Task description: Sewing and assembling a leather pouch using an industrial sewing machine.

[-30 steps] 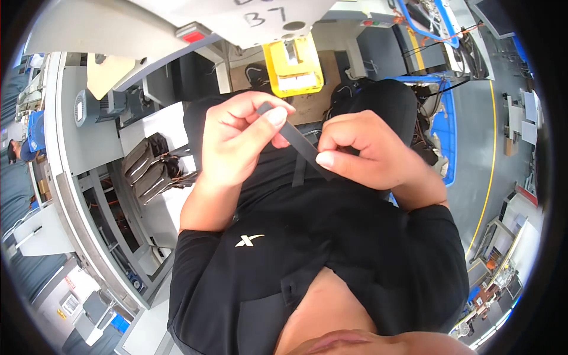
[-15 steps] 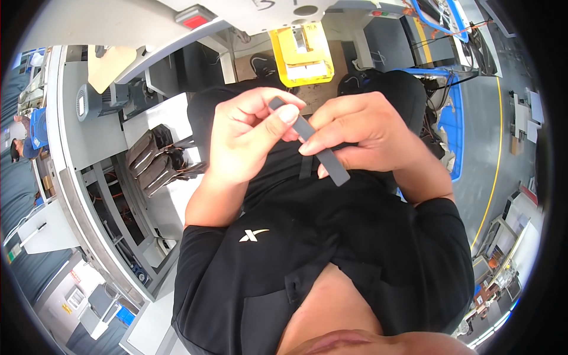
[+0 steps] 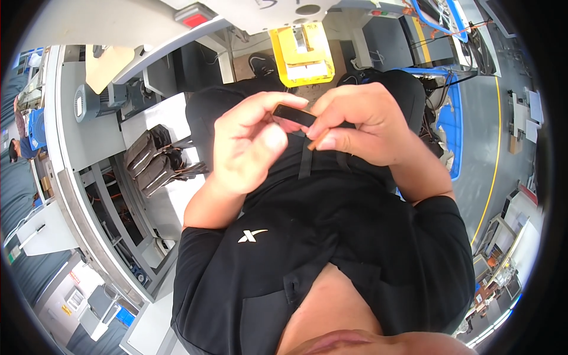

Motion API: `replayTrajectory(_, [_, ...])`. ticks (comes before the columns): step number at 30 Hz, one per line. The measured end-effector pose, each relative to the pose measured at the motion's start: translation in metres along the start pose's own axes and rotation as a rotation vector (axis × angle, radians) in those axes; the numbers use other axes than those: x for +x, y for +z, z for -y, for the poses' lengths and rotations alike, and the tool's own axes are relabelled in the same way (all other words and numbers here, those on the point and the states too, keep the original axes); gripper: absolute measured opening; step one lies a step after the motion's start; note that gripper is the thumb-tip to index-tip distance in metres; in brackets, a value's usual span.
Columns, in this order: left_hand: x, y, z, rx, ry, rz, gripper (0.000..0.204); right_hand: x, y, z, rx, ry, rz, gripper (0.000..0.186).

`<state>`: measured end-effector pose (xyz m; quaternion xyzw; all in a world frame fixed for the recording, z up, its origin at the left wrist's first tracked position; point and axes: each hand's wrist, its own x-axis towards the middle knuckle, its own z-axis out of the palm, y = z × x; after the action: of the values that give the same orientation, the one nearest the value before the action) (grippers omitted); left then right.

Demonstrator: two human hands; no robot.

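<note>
Over my lap, my left hand (image 3: pixel 248 142) holds one end of a short black strip (image 3: pixel 293 115) with thin orange-brown edges, its index finger curled above the strip and its thumb below. My right hand (image 3: pixel 364 124) is closed on the strip's other end, pinching a narrow orange-brown piece (image 3: pixel 317 142) between thumb and index finger. Whether that piece is part of the strip or separate, I cannot tell. The fingers partly hide both. Just beyond the hands is a yellow tray (image 3: pixel 283 56) with white flat items inside.
A white machine (image 3: pixel 260 12) overhangs the top. Black items (image 3: pixel 148 160) lie on a white surface at left, near a grey motor (image 3: pixel 89 106). A blue bin (image 3: pixel 454 136) sits at right beside an aisle with a yellow line. A person (image 3: pixel 21 136) is at far left.
The strip has turned and shows orange-brown edges, with its lower end now inside my right hand. The right fingers have drawn up into a pinch, and my left thumb has shifted down off the strip's face.
</note>
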<state>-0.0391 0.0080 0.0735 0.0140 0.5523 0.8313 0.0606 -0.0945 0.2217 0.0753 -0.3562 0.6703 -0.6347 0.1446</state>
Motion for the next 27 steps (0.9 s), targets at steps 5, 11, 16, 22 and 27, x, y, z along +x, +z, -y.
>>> replayTrajectory(5, [-0.002, -0.007, -0.003, 0.391, 0.267, 0.139, 0.034, -0.002, 0.007, 0.002, -0.141, -0.025, -0.036, 0.017])
replayTrajectory(11, [-0.002, -0.003, -0.003, 0.416, 0.311, 0.083, 0.02, -0.003, 0.02, 0.002, 0.157, 0.073, -0.184, 0.03])
replayTrajectory(16, [-0.003, -0.008, -0.003, 0.4, 0.264, 0.082, 0.016, -0.001, 0.006, 0.008, -0.017, 0.143, 0.023, 0.024])
replayTrajectory(22, [-0.002, -0.007, -0.004, 0.367, 0.294, 0.128, 0.016, 0.0, 0.008, 0.001, -0.221, -0.082, 0.077, 0.033])
replayTrajectory(27, [-0.002, -0.007, -0.006, 0.39, 0.311, 0.144, 0.016, 0.0, 0.01, 0.001, -0.293, -0.156, 0.058, 0.033])
